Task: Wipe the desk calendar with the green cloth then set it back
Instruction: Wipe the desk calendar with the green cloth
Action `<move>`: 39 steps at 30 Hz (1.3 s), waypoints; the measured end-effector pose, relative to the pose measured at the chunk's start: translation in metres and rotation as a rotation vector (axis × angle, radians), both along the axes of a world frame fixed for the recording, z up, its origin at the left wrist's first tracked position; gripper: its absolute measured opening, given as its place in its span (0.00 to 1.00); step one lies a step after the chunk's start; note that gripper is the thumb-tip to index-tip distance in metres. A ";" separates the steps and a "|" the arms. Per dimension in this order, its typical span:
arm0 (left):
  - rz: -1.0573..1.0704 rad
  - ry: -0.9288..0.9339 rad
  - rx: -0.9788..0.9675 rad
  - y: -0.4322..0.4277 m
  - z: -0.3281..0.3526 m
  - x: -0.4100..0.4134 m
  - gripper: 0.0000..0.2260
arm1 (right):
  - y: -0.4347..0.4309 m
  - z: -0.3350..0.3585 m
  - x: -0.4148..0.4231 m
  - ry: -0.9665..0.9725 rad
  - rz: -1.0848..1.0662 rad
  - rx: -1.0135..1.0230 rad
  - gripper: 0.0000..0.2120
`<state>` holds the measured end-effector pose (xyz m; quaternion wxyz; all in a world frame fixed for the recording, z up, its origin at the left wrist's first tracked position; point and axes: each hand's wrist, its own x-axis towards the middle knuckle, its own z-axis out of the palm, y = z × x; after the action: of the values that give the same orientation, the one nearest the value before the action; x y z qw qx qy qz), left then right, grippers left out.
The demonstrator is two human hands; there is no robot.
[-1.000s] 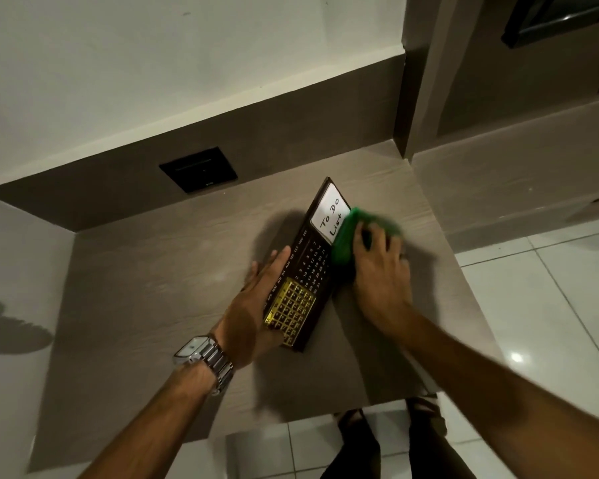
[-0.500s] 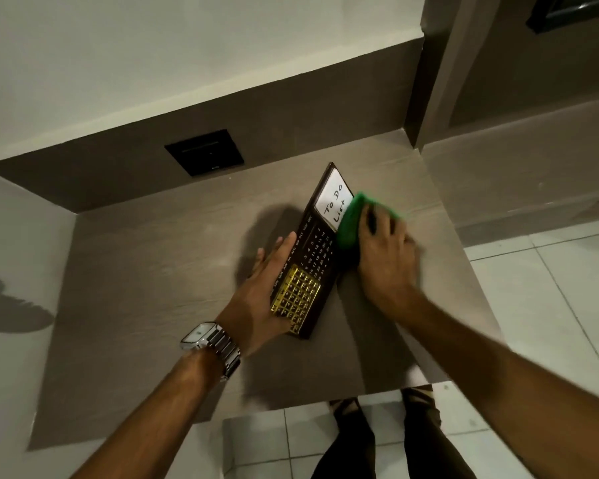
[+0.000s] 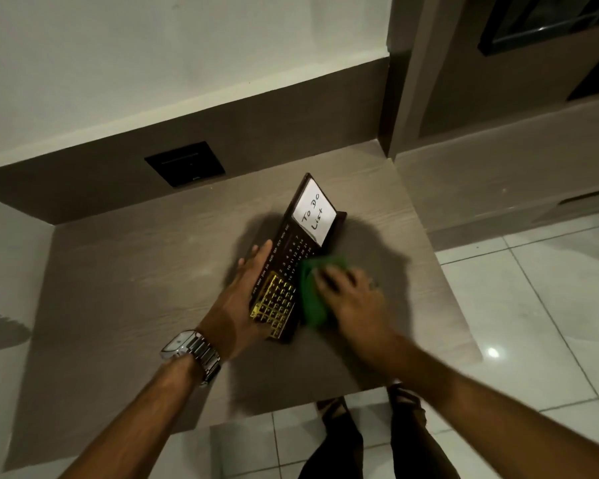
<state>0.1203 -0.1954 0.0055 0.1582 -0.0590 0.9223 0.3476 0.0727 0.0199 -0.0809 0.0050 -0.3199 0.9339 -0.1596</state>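
Green cloth (image 3: 312,294) slid down desk calendar (image 3: 293,261), right fingers (image 3: 329,278) pressing it flat

From the head camera I see my 2 hands on the dark desk calendar (image 3: 293,261), which lies tilted on the brown counter (image 3: 135,271). My left hand (image 3: 242,302) braces its left edge; my right hand (image 3: 351,299), blurred, presses the green cloth (image 3: 310,295) against its right side. The white card (image 3: 313,214) reads "To Do List". A watch (image 3: 187,347) sits on my left wrist.
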 end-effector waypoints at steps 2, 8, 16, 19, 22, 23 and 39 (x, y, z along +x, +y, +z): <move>-0.008 -0.020 -0.014 0.000 0.001 0.000 0.57 | 0.007 0.008 -0.052 -0.005 -0.162 0.056 0.38; 0.004 -0.014 0.001 0.000 -0.001 -0.001 0.57 | -0.022 0.016 -0.030 -0.086 -0.337 0.027 0.41; 0.001 -0.005 0.005 0.001 0.002 -0.003 0.57 | -0.013 0.013 0.083 -0.168 0.071 -0.163 0.45; -0.030 0.027 -0.003 0.002 0.003 -0.002 0.54 | -0.003 0.023 0.043 -0.120 -0.083 -0.357 0.40; -0.037 0.035 -0.004 0.003 0.002 -0.001 0.54 | -0.011 0.024 0.004 -0.017 -0.009 -0.380 0.33; -0.037 0.032 -0.006 0.003 0.002 -0.001 0.55 | -0.013 0.019 -0.003 0.017 0.051 -0.335 0.33; -0.070 0.060 0.013 0.002 -0.002 -0.006 0.55 | -0.017 -0.007 0.001 0.094 0.212 -0.359 0.38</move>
<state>0.1144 -0.1931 0.0033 0.1427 -0.0152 0.9259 0.3495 0.0733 0.0027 -0.0877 -0.0791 -0.4192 0.8508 -0.3067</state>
